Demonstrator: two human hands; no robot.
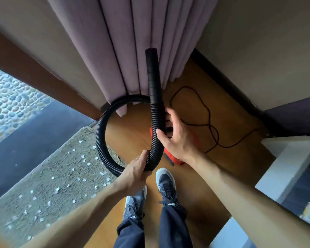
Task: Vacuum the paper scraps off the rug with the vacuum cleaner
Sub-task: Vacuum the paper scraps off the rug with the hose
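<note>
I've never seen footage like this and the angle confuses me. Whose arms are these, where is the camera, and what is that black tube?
There is just one picture, taken by a wide-angle camera worn on a person's head and looking down, so you see their own arms, legs and shoes. No robot is involved.

The black ribbed tube is a vacuum hose, looped in the air. The left hand grips it at the bottom of the loop; the right hand holds it higher up. Its open nozzle end points up toward the curtain.

Behind the right hand sits the red vacuum cleaner, mostly hidden, with its power cord on the wooden floor. To the left lies the rug, scattered with paper scraps.
</note>
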